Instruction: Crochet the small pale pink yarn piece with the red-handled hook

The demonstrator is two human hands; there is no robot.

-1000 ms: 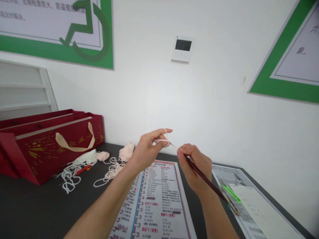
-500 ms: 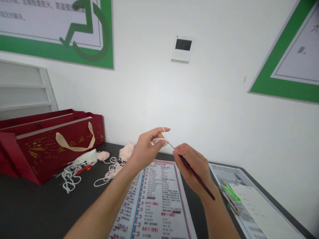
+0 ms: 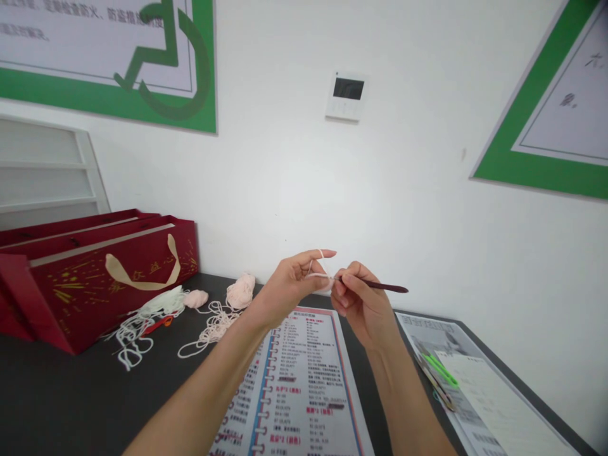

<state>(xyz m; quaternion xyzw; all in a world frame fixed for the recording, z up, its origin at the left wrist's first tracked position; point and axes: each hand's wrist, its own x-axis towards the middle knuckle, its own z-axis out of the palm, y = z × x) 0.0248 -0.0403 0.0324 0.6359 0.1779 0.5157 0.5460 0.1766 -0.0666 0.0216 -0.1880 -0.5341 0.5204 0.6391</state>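
Observation:
My left hand is closed on a small pale pink piece of yarn work, its index finger stretched out with a strand of yarn looped over it. In my right hand is a dark red crochet hook, pinched between thumb and fingers, its handle pointing right. The hook's tip meets the yarn work between both hands; the stitch itself is too small to make out. Below the hands lies a printed pattern sheet. A pale pink ball of yarn with loose strands lies beside my left forearm.
Red gift bags stand at the left on the black table. Near them lie white yarn, a smaller pink ball and an orange-red tool. Papers with a green-handled tool lie right. A white wall rises behind.
My right hand has turned, swinging the crochet hook's handle from pointing down toward my wrist to nearly level, pointing right. My left hand has shifted slightly right, bringing the hands closer.

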